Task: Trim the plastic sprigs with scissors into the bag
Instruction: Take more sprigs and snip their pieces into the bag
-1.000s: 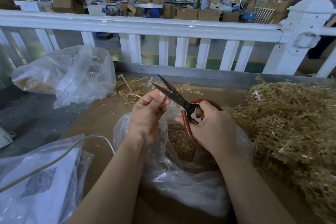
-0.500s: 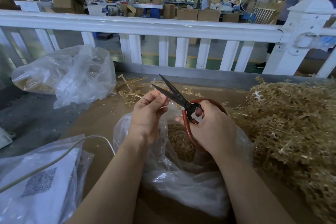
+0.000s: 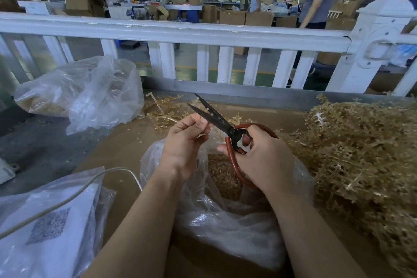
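Over the open clear bag (image 3: 228,221) at the desk's near edge, right hand (image 3: 262,158) grips red-handled scissors (image 3: 216,119), blades parted. Left hand (image 3: 185,140) pinches a small plastic sprig (image 3: 208,130) w/ curled fingers beside the blades. Untrimmed sprig pile (image 3: 361,153) fills the right edge.

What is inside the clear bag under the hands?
The clear bag holds a heap of small tan trimmed bits. The right hand and crumpled plastic cover part of the heap, so its depth cannot be seen.
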`<action>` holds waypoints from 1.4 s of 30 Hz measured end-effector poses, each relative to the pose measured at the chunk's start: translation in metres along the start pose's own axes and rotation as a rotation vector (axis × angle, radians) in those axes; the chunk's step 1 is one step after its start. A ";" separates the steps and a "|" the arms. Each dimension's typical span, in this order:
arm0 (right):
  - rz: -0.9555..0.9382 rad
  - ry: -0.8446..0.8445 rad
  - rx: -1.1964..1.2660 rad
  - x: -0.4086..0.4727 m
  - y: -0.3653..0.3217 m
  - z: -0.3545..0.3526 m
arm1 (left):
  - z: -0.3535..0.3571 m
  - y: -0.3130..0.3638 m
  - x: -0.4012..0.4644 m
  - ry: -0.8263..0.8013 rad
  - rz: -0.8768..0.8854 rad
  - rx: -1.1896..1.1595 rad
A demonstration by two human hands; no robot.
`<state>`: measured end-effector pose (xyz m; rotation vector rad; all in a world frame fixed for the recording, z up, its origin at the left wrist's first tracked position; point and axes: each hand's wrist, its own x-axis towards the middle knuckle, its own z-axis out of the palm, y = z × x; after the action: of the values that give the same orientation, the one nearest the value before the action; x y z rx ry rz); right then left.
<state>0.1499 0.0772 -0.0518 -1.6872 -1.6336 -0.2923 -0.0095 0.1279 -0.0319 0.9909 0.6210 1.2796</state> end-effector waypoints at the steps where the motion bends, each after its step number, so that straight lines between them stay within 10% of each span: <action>1: -0.004 0.001 -0.002 0.000 0.000 0.000 | 0.000 0.000 0.000 -0.002 -0.001 -0.003; 42: 0.005 -0.044 0.038 0.001 0.005 0.001 | 0.004 0.003 -0.003 0.046 0.095 0.066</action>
<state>0.1545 0.0787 -0.0536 -1.6794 -1.6569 -0.2215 -0.0086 0.1242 -0.0277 1.0579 0.6618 1.3760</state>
